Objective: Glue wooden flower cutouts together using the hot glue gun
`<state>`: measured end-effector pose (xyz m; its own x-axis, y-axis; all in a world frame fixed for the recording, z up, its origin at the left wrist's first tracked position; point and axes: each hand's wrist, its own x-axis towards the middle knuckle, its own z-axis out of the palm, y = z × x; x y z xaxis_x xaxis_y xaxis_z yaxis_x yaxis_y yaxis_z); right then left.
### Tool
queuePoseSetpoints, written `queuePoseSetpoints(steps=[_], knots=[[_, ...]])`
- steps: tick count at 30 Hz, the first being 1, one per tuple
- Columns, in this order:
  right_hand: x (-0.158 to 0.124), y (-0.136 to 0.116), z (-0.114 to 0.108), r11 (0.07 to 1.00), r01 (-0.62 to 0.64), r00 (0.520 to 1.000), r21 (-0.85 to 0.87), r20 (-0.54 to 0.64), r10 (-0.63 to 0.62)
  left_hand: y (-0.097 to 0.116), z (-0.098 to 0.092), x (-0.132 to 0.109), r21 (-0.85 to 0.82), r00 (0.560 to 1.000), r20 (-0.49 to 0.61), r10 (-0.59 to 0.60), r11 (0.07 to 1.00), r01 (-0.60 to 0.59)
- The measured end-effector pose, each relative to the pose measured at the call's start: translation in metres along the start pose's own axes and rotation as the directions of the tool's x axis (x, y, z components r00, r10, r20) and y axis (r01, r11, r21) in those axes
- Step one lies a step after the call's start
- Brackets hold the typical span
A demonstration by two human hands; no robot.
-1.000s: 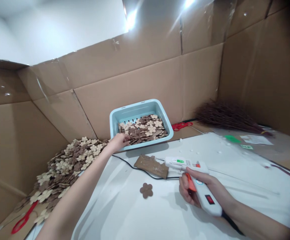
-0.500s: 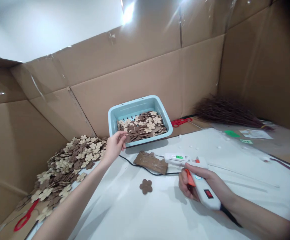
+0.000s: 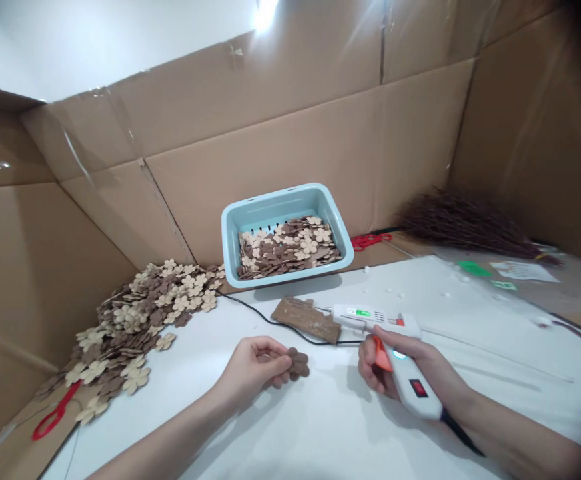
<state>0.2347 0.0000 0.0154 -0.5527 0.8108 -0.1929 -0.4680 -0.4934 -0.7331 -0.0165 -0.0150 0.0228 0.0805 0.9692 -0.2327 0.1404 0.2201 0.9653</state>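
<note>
My left hand (image 3: 257, 363) rests on the white table (image 3: 320, 427) with its fingers pinched on a brown flower-shaped wooden piece (image 3: 299, 363) lying there. My right hand (image 3: 410, 377) grips a white glue gun (image 3: 395, 353) with an orange trigger, its nozzle pointing left over a brown cardboard scrap (image 3: 306, 319). Behind them stands a light blue basket (image 3: 286, 203) filled with several brown and beige wooden flowers.
A big heap of wooden flowers (image 3: 140, 320) covers the left of the table. Red scissors (image 3: 53, 417) lie at the front left, another red pair (image 3: 370, 240) behind the basket. Brown twigs (image 3: 465, 223) lie at the right. Cardboard walls surround the table.
My left hand has drawn back from the blue basket and come down to the brown flower piece on the table. The right hand with the glue gun has hardly moved.
</note>
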Motion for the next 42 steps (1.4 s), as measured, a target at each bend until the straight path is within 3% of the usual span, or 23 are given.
queuePoseSetpoints(steps=[4,8,16,30,42], knots=[[0.004,0.001,0.015,0.999,0.036,0.999,-0.006,-0.032,-0.036,-0.009,-0.002,0.007,-0.028,0.999,0.034,-0.008,1.0,0.009],[0.014,0.008,0.03,0.998,0.036,0.989,-0.055,-0.145,-0.043,-0.012,0.0,0.009,-0.039,0.999,0.035,-0.003,0.999,0.005],[0.022,0.023,0.039,0.994,0.01,0.976,-0.108,-0.216,-0.033,-0.011,0.007,0.006,-0.067,1.0,-0.017,-0.02,0.998,0.018],[0.022,0.031,0.035,0.985,0.051,0.987,-0.167,-0.142,-0.075,-0.016,0.013,0.003,-0.124,0.997,-0.069,0.045,0.991,-0.053],[0.017,0.029,0.04,0.979,0.016,0.987,-0.203,-0.152,-0.048,-0.025,0.011,0.001,0.052,0.995,-0.038,0.087,0.995,-0.085]])
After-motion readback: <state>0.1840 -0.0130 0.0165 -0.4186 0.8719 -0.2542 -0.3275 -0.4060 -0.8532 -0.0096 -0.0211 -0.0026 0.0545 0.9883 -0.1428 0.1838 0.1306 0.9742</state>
